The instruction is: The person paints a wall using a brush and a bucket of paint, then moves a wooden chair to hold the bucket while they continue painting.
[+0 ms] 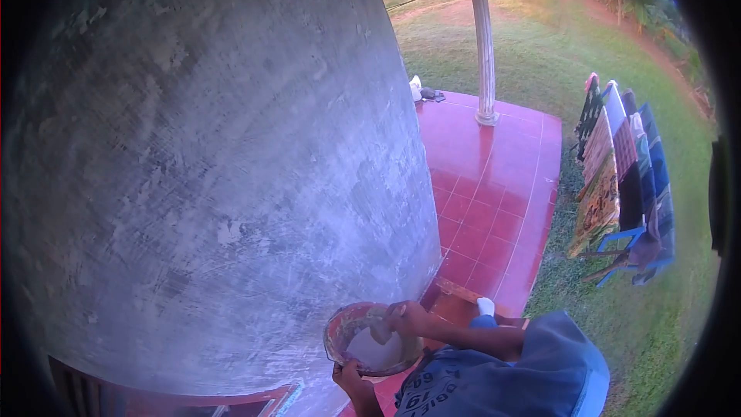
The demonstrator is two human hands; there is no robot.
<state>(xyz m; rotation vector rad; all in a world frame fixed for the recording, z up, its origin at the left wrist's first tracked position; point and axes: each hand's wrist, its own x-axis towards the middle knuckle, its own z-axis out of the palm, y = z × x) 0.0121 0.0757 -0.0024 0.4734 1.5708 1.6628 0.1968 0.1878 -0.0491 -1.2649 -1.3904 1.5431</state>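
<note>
A round bucket (pixel 333 333) hangs tilted in front of my body, close to the plastered wall. Its inside is smeared, and a pale grey-white mix (pixel 373 354) lies in it. My left hand (pixel 349 374) grips the near-left rim. Over the opposite side of the bucket, my right hand (pixel 407 318) is closed on a small grey tool (pixel 380 330) that dips toward the mix. The tool's exact kind is hard to make out, since fingers and mix cover part of it.
A grey patchy wall (pixel 231 154) fills the left side. Red floor tiles (pixel 475 224) run beside it to a white column (pixel 484 54). Cloths (pixel 617 162) hang on a blue rack on the grass. A window frame (pixel 255 405) shows at bottom left.
</note>
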